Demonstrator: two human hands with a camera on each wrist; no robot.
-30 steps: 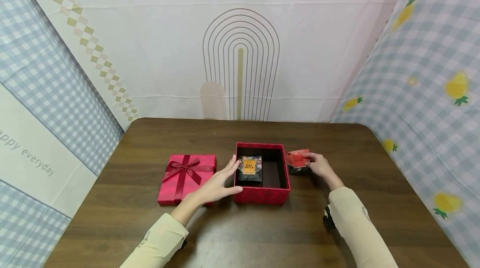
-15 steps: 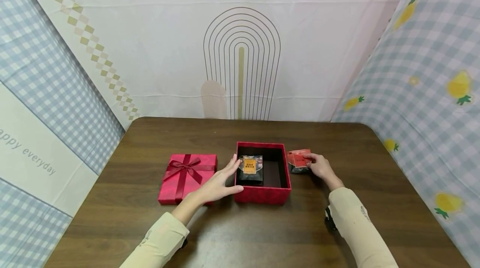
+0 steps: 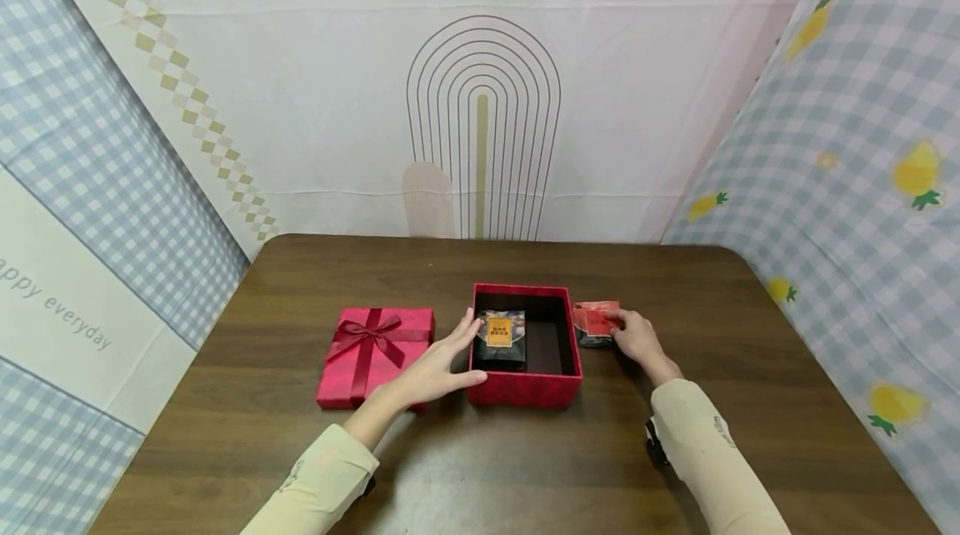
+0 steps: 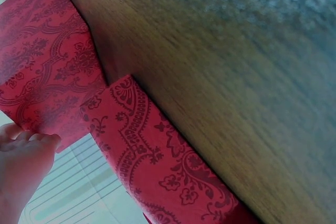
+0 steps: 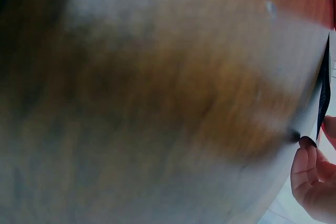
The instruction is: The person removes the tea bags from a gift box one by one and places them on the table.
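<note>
A red patterned gift box (image 3: 525,391) stands uncovered in the middle of the table. Inside, against its left side, is a black packet (image 3: 501,333) with an orange label. My left hand (image 3: 435,367) rests on the box's left wall with fingers straight and thumb spread; the left wrist view shows its fingertips (image 4: 44,136) at the box's side. To the right of the box, my right hand (image 3: 640,340) pinches the right edge of a red-and-black packet (image 3: 596,323). That packet shows edge-on between thumb and fingers in the right wrist view.
The red box lid (image 3: 373,358), with a dark red ribbon bow, lies left of the box, partly behind my left forearm. The brown wooden table (image 3: 517,468) ends at a hanging cloth (image 3: 330,102) at the back. Checked cloths hang on both sides.
My right hand has shifted slightly, and the red-and-black packet has moved a little toward the box and tilted somewhat. The left hand and box stay in place.
</note>
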